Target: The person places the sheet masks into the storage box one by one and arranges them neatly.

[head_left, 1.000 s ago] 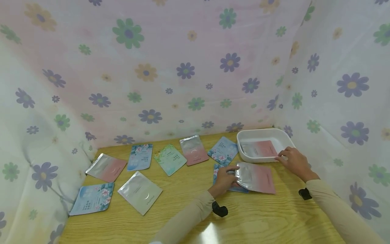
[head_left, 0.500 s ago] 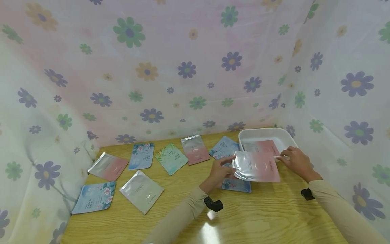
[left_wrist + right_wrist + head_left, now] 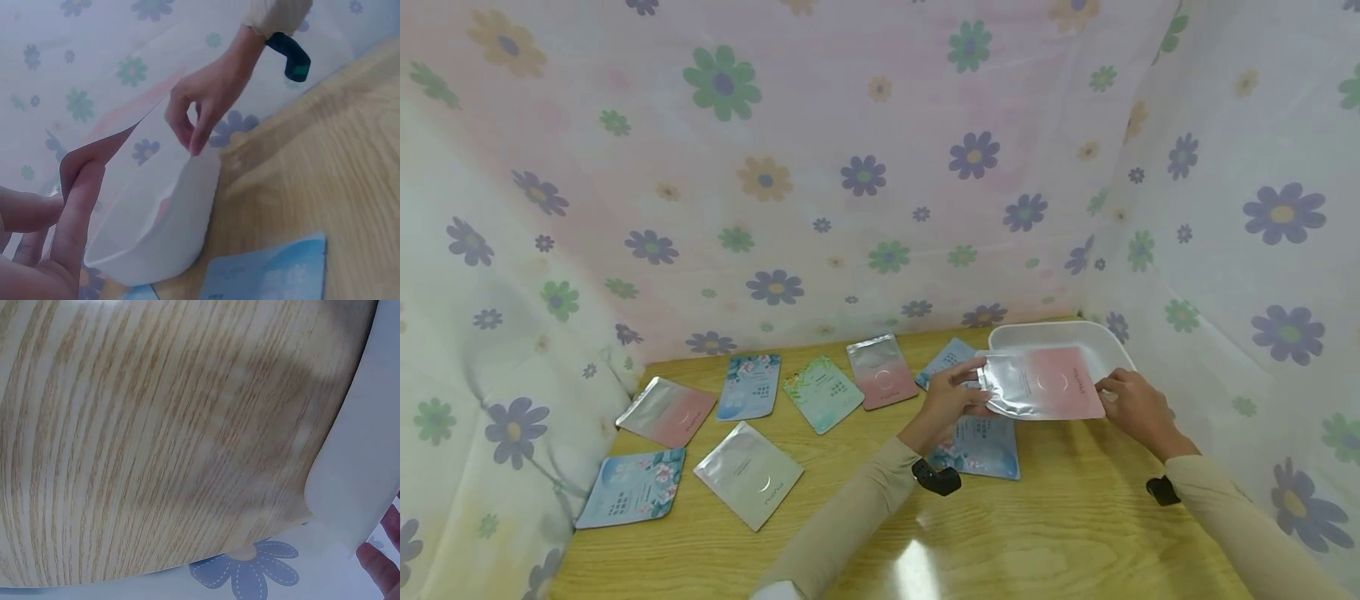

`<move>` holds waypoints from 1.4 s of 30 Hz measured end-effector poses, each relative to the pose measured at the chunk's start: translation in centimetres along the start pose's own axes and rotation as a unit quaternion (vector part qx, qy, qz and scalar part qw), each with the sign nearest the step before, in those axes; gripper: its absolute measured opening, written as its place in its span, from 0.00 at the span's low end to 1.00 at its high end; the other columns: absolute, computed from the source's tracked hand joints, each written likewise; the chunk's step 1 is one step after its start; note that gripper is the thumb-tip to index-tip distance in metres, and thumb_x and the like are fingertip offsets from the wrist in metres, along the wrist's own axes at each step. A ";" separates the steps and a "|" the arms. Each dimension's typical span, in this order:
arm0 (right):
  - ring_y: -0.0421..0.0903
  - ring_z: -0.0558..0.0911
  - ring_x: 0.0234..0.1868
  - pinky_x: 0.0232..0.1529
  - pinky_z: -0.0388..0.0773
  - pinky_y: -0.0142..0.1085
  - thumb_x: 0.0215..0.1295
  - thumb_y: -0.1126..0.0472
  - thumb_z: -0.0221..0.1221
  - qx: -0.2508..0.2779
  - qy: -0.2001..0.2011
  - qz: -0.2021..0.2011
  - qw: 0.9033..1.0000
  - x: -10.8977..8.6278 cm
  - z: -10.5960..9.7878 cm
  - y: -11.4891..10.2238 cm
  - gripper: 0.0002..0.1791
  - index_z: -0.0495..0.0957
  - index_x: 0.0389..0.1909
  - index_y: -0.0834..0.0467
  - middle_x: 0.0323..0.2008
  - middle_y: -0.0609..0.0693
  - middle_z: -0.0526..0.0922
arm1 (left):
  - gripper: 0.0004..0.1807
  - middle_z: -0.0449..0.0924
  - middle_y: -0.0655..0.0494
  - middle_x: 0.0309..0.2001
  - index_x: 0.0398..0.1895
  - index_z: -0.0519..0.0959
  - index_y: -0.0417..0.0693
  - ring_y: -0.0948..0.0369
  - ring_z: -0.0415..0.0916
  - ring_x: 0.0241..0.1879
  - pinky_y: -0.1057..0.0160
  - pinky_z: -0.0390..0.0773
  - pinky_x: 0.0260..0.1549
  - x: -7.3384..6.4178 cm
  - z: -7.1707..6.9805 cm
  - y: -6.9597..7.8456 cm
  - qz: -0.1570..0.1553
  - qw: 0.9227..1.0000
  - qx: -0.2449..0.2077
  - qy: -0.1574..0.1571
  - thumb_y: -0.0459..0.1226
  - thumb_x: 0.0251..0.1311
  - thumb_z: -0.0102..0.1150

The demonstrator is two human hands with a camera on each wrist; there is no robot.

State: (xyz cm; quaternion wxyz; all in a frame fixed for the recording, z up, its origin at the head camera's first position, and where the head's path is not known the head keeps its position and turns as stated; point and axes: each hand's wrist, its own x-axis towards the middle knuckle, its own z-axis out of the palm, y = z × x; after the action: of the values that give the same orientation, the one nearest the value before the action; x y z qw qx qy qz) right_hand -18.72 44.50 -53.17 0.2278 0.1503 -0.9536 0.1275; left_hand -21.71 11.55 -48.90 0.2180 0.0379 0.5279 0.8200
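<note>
Our left grip (image 3: 946, 402) pinches a pink packet (image 3: 1045, 385) near the tub (image 3: 172, 244), whose rim (image 3: 1060, 325) our right grip (image 3: 1141, 410) pinches, perhaps steadying it.

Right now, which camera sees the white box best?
The left wrist view: it shows most of the box, with the right hand pinching its rim. In the head view, the held packet hides much of it. The right wrist view shows only part of its wall.
</note>
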 end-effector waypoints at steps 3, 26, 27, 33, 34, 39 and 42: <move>0.56 0.75 0.29 0.14 0.71 0.44 0.42 0.69 0.67 -0.003 0.013 -0.006 1.000 -0.5 0.1 0.1 0.07 0.83 0.26 0.64 0.29 0.56 0.77 | 0.28 0.77 0.50 0.48 0.54 0.80 0.52 0.58 0.80 0.27 0.59 0.83 0.29 0.6 0.5 0.2 0.002 1.000 0.013 -0.001 0.18 0.52 0.58; 0.55 0.74 0.28 0.22 0.71 0.47 0.35 0.68 0.73 0.002 0.086 -0.046 0.995 -2.1 0.6 -0.4 0.12 0.82 0.25 0.59 0.27 0.53 0.76 | 0.30 0.74 0.46 0.47 0.56 0.77 0.43 0.56 0.78 0.25 0.49 0.82 0.35 6.0 2.7 0.3 0.009 1.000 -0.002 0.027 0.14 0.51 0.51; 0.55 0.74 0.28 0.22 0.71 0.47 0.35 0.68 0.73 0.001 0.085 -0.042 0.995 -2.1 0.6 -0.4 0.12 0.82 0.25 0.59 0.27 0.53 0.76 | 0.30 0.73 0.46 0.47 0.56 0.78 0.42 0.56 0.77 0.24 0.49 0.82 0.34 6.2 2.9 0.2 0.010 0.999 -0.002 0.033 0.13 0.50 0.51; 0.54 0.73 0.30 0.17 0.70 0.43 0.36 0.66 0.74 0.004 0.078 -0.014 0.997 -2.5 0.5 -0.4 0.12 0.82 0.25 0.57 0.28 0.50 0.76 | 0.30 0.73 0.46 0.44 0.53 0.79 0.41 0.55 0.78 0.24 0.52 0.83 0.27 7.0 3.9 -0.8 0.005 0.998 -0.001 0.055 0.12 0.47 0.52; 0.53 0.73 0.30 0.16 0.69 0.42 0.36 0.66 0.74 0.005 0.079 -0.011 0.997 -2.5 0.5 -0.4 0.13 0.82 0.25 0.57 0.28 0.50 0.76 | 0.30 0.73 0.47 0.43 0.53 0.80 0.42 0.55 0.78 0.24 0.53 0.83 0.26 7.2 4.1 -1.0 0.004 0.998 0.002 0.055 0.12 0.47 0.52; 0.52 0.73 0.29 0.15 0.69 0.41 0.35 0.65 0.74 0.011 0.083 -0.010 0.996 -2.5 0.4 -0.4 0.13 0.82 0.25 0.57 0.28 0.49 0.76 | 0.30 0.74 0.50 0.42 0.52 0.81 0.45 0.56 0.79 0.25 0.51 0.82 0.28 7.7 4.7 -1.7 0.006 0.998 0.027 0.058 0.13 0.47 0.53; 0.51 0.73 0.29 0.15 0.69 0.40 0.34 0.65 0.74 0.011 0.085 -0.017 0.996 -2.5 0.4 -0.4 0.13 0.82 0.24 0.56 0.28 0.49 0.76 | 0.30 0.75 0.51 0.41 0.52 0.81 0.46 0.57 0.78 0.26 0.45 0.80 0.33 7.6 5.0 -2.1 0.005 0.997 0.045 0.068 0.14 0.47 0.53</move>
State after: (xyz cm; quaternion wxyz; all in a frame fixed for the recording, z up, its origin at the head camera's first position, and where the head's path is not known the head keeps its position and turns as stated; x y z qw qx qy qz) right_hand -16.64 44.55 -54.65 0.3086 0.1571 -0.9267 0.1463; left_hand -26.46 19.61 -49.85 0.1754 -0.0060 0.5777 0.7972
